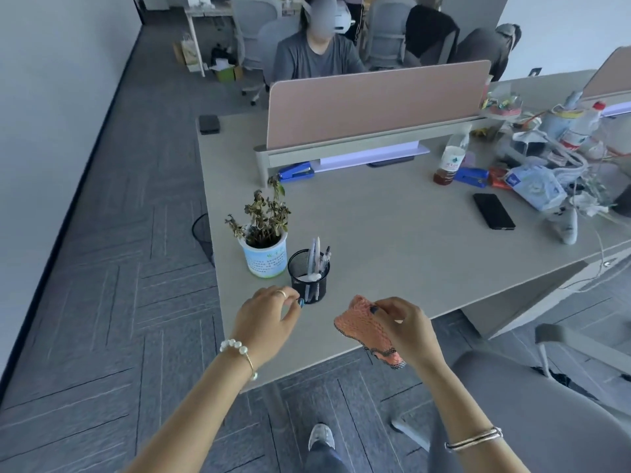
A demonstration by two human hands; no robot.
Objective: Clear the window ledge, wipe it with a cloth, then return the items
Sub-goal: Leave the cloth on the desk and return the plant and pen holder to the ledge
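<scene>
Right hand (404,327) pinches an orange mesh cloth (365,327) between thumb and fingertips, other fingers loosely curled; the cloth hangs bunched above the desk's (392,233) near edge, long axis running from upper left down to lower right. Left hand (269,319) half-curled, holding nothing, fingertips at or just touching the base of the black mesh pen holder (308,276). Holder stands upright, pens inside tilted up-right. Potted plant (264,233), wilted, upright, just behind-left of the holder, nearly touching; its white pot has green print, too blurred to read. Black phone (493,211) lies flat well right of the holder. Bottle (450,162) label unreadable.
</scene>
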